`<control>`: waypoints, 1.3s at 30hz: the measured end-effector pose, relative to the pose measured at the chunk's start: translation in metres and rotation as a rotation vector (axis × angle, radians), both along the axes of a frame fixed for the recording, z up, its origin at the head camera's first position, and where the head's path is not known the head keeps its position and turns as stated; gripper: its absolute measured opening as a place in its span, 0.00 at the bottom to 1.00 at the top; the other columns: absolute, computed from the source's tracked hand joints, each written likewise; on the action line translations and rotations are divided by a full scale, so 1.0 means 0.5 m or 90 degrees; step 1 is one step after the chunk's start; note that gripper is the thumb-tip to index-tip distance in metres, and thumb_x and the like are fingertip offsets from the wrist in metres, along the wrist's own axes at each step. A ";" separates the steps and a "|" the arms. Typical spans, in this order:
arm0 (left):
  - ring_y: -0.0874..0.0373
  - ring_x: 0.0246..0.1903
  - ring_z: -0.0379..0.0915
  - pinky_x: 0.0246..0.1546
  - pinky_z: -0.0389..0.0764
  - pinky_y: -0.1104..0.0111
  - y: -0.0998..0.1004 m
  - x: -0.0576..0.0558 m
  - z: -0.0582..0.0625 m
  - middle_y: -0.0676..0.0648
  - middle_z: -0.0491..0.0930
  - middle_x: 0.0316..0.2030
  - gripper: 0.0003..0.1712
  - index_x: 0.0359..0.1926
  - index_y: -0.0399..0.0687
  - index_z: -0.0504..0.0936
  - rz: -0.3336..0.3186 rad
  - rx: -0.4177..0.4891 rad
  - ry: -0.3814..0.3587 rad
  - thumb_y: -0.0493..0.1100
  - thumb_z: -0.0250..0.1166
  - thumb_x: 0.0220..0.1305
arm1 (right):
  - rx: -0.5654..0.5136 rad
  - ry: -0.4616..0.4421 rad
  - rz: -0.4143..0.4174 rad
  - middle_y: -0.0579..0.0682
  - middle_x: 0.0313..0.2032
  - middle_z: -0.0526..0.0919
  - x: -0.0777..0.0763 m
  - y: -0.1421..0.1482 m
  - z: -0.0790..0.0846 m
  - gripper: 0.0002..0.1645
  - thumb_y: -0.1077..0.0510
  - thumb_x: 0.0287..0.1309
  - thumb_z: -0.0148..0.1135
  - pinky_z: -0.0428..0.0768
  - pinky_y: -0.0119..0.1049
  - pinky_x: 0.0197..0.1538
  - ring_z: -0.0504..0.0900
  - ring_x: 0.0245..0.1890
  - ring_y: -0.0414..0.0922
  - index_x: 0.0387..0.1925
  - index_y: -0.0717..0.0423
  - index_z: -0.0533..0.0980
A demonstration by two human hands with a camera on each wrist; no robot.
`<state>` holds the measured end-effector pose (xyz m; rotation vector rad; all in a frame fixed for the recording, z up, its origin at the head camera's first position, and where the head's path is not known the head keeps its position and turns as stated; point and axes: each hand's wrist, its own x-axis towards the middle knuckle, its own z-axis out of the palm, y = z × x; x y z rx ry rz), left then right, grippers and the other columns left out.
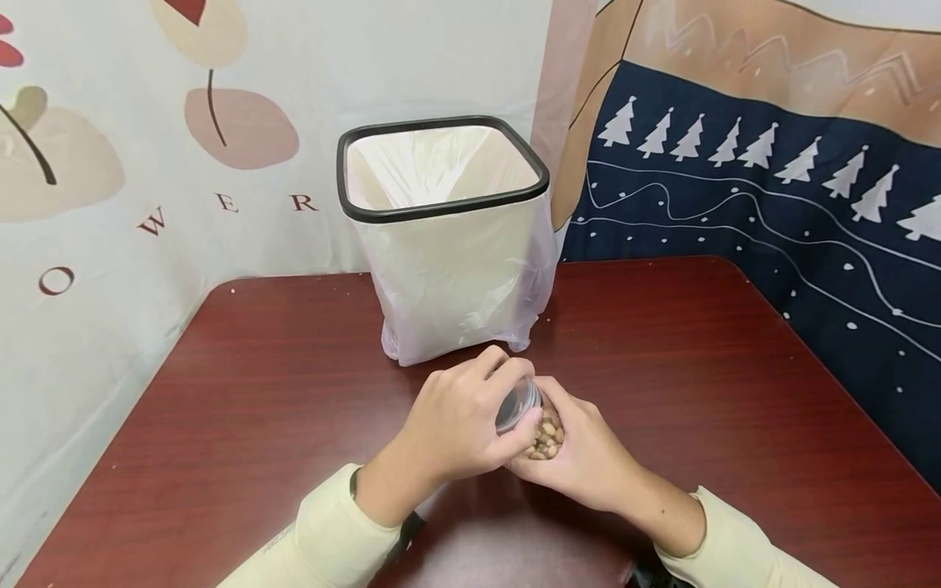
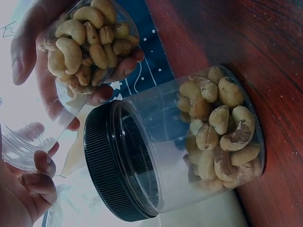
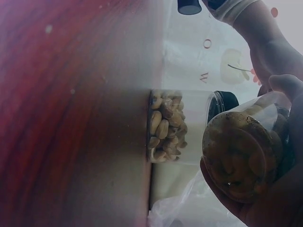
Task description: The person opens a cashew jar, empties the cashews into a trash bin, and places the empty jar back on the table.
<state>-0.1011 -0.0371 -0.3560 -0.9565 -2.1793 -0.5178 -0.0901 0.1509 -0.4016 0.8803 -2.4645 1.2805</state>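
A clear plastic jar of cashews (image 1: 547,437) is held tilted between both hands over the near middle of the table. My right hand (image 1: 588,457) grips its body, thumb on the far side. Around the jar's clear neck curl the fingers and thumb of my left hand (image 1: 459,416). In the left wrist view the neck shows screw threads, with left fingertips at its rim. A second clear jar (image 2: 189,137) with a ribbed black lid (image 2: 106,163) stands upright below the hands, partly filled with cashews; in the head view the hands mostly hide it.
A bin (image 1: 456,269) with a black rim (image 1: 441,211) and a thin plastic liner stands just beyond the hands. The dark red tabletop (image 1: 243,392) stretches to both sides. Printed cloth (image 1: 735,196) hangs behind the table. A small black object (image 3: 189,6) shows near the left sleeve.
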 end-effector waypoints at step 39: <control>0.60 0.23 0.73 0.21 0.78 0.65 0.010 0.009 -0.009 0.54 0.76 0.32 0.17 0.42 0.52 0.80 0.083 0.021 -0.069 0.54 0.60 0.55 | 0.012 0.008 -0.045 0.38 0.41 0.84 0.000 -0.004 -0.001 0.40 0.52 0.40 0.80 0.83 0.32 0.42 0.83 0.38 0.33 0.57 0.43 0.72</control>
